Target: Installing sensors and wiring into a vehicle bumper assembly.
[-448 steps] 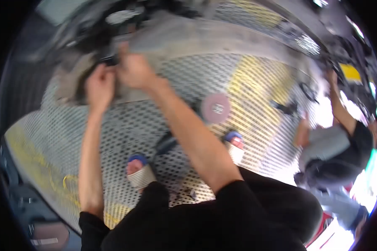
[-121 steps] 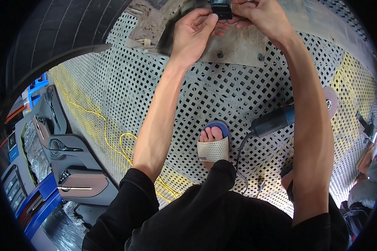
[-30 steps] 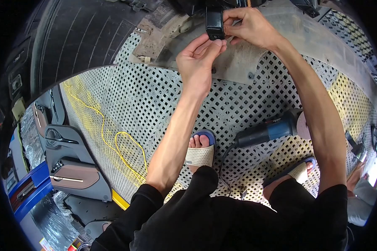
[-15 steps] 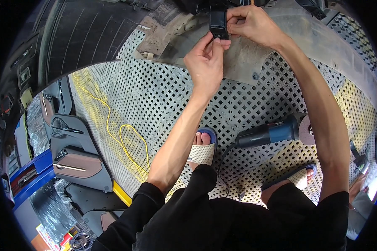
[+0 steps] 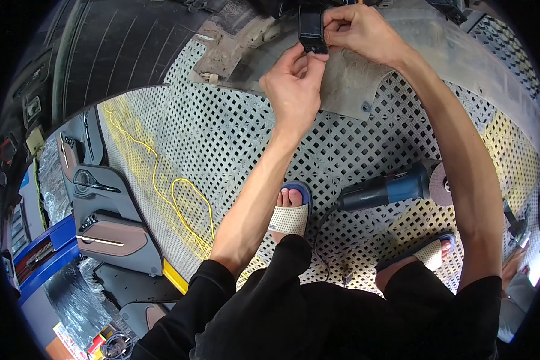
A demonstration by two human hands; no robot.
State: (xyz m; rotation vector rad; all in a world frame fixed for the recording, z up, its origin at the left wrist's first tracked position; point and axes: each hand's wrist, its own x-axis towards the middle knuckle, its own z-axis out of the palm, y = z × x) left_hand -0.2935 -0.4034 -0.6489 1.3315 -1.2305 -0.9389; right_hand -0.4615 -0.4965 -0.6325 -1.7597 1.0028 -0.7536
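Grey perforated flooring (image 5: 222, 138) ran beside door panels (image 5: 129, 207); my left grip (image 5: 295, 96) pinched a black box (image 5: 311, 27); whether my right grip (image 5: 373, 39) did, I couldn't tell.

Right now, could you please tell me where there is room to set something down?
The grid floor looks bare between the grimy sheet and grinder, and between the yellow cord and the left forearm. It is crowded at left, with door panels, and at top, where the left hand and right hand are at the black part.
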